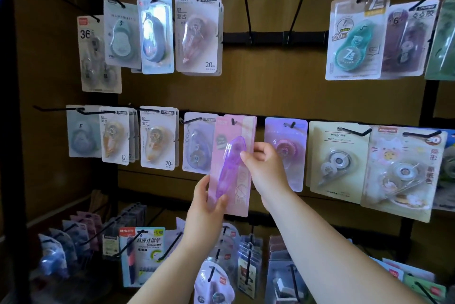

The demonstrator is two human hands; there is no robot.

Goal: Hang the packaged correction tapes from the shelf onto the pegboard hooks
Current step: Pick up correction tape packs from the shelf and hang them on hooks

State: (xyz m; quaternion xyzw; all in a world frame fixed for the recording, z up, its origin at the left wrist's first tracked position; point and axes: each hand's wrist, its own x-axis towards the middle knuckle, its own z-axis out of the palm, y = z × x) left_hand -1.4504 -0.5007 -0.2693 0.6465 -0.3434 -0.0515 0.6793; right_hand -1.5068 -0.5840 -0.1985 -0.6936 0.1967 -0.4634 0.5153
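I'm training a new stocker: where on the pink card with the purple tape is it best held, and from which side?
Pinch the pink card by its flat side edges, from left and right, below the top hole, as the left hand low and right hand midway do. That keeps the hole free for the hook; the bulging blister gives no flat hold.

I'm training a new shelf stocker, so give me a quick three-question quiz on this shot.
1. True or false: the left hand and right hand both hold the pink package.
2. The tape in that package is: A green, B purple, C orange.
3. How many bare hooks stand in the upper row between the 20m card and the teal tape pack?
Key: 1 true; 2 B; 3 two.
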